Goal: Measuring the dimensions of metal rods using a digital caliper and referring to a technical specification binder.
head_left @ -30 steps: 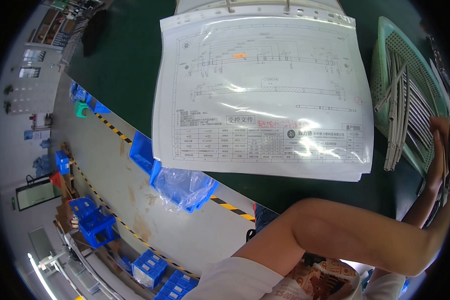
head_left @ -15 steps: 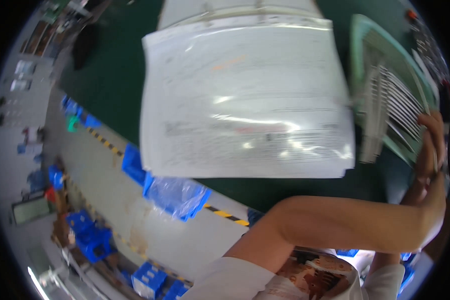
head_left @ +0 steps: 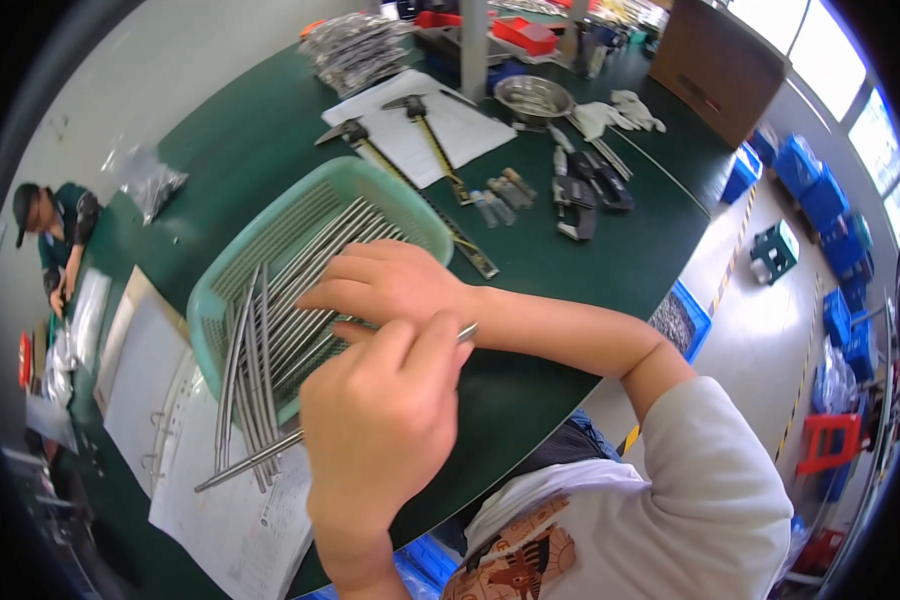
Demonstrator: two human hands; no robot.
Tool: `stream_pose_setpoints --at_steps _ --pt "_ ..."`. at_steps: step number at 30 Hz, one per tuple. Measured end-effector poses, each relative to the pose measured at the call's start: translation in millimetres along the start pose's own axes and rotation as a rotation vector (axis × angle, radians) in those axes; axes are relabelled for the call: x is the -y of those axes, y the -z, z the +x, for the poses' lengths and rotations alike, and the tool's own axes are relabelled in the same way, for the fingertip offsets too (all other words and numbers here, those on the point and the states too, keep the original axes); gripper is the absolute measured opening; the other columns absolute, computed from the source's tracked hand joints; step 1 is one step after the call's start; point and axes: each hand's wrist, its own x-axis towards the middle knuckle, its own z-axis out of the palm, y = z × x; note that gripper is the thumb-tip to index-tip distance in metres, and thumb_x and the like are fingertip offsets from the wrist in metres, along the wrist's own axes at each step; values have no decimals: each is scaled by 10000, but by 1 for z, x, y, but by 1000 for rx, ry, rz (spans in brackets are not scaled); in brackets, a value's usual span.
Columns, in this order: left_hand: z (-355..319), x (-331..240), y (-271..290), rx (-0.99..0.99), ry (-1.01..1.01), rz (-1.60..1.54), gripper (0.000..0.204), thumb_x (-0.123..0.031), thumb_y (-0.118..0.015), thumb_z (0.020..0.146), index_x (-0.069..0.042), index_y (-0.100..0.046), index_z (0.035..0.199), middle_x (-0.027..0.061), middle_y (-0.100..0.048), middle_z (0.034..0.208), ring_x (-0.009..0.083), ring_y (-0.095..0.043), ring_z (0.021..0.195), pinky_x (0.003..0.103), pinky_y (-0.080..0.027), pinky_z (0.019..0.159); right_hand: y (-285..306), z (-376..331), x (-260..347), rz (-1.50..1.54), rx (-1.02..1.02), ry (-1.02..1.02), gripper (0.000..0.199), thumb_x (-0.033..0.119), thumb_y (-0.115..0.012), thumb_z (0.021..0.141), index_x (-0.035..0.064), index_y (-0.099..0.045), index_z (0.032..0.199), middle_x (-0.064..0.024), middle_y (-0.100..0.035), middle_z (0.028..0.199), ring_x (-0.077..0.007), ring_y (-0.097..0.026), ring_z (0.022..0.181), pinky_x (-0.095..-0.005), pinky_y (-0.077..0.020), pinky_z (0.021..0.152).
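Observation:
My left hand [head_left: 380, 430] is closed round a thin metal rod [head_left: 245, 468]. That rod runs slanting through the fist, one end low at the left, the other poking out by my right wrist. Just beyond, my right hand [head_left: 395, 285] reaches over a light green plastic basket [head_left: 232, 268], its fingers stretched out above the rods inside; whether the fingertips touch any is unclear. Several metal rods [head_left: 305, 258] lie side by side in the basket. A looser bunch of rods [head_left: 250, 375] leans over its near rim, above an open binder with printed pages [head_left: 240, 530].
Beyond the basket lie calipers [head_left: 430, 140] on paper, small vials [head_left: 503, 195], black gauges [head_left: 575, 195], a metal bowl [head_left: 533, 98] and white gloves [head_left: 620, 115]. Bagged parts [head_left: 355, 50] sit farther back. Another person [head_left: 60, 230] works at far left. Blue bins stand right on the floor.
The view has swung round: basket and hands, formerly at the right edge, are now central, and the binder is at lower left. A thin rod was at the hands before too.

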Motion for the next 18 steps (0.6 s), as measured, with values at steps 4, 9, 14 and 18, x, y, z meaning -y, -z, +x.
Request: stream_pose_setpoints --at_steps 4,9,14,18 --pt "3 -22 -9 94 -9 -45 226 -135 -629 654 -95 -592 873 40 -416 563 196 -451 454 309 -347 410 85 -76 -6 -158 24 -187 275 63 -618 584 87 -583 856 -55 -537 772 -226 -529 674 -328 -427 577" --pt "-24 -30 -18 293 49 -69 233 -150 -633 658 -104 -609 885 35 -396 556 190 -437 424 292 -342 394 149 -147 -26 -383 -63 -496 65 44 -589 634 59 -574 695 -64 -533 690 -241 -523 650 -333 -419 557" --pt "-47 -27 -54 268 82 -29 238 -156 -632 666 -106 -610 897 29 -395 548 182 -429 403 284 -336 378 190 -171 -62 -516 -191 -701 99 135 -524 735 54 -578 752 -77 -533 709 -247 -510 687 -335 -401 594" --pt "-51 -27 -80 309 63 55 219 -164 -622 678 -106 -609 888 26 -411 550 178 -451 409 280 -349 376 212 -162 -92 -541 -212 -785 127 150 -523 738 56 -574 807 -70 -540 750 -241 -509 726 -333 -402 605"
